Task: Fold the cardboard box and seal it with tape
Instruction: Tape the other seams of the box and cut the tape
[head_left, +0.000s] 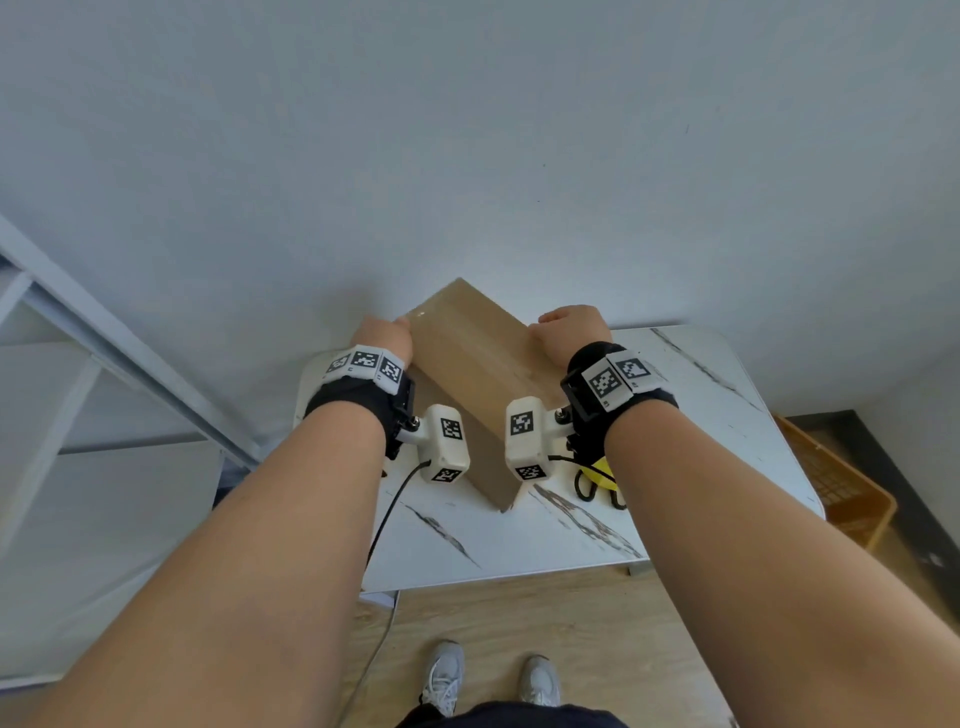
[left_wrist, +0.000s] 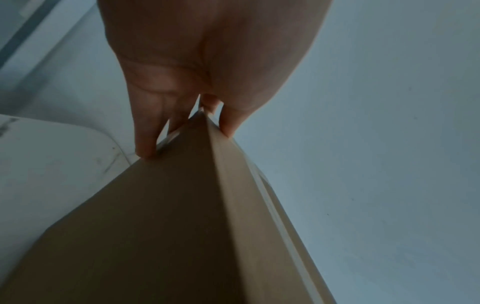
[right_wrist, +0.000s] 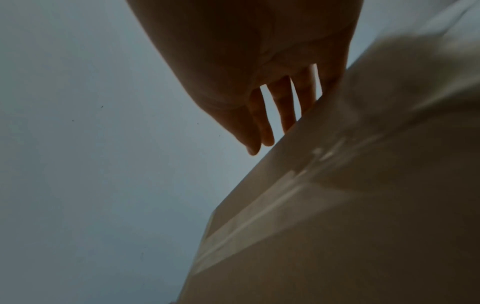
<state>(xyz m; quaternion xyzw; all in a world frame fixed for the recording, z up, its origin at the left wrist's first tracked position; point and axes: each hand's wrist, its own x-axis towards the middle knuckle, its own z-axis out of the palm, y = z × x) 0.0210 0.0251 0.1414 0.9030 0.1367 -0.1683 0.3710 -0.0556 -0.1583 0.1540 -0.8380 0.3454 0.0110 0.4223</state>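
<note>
A closed brown cardboard box (head_left: 467, 374) stands tilted on one low corner on the white marble table (head_left: 701, 441), held up between my two hands. My left hand (head_left: 387, 335) pinches the box's upper left corner; in the left wrist view the left hand (left_wrist: 187, 139) has its thumb on one face of the box (left_wrist: 168, 226) and its fingers on the other. My right hand (head_left: 569, 325) rests on the right edge. In the right wrist view the right hand (right_wrist: 272, 127) has straight fingers lying past the box (right_wrist: 350, 226) edge. A clear tape strip (right_wrist: 259, 222) runs along the box.
A yellow and black object (head_left: 597, 480) lies on the table under my right wrist, partly hidden. An orange basket (head_left: 841, 488) sits on the floor to the right. A metal frame (head_left: 104, 338) stands at the left. The wall is close behind the table.
</note>
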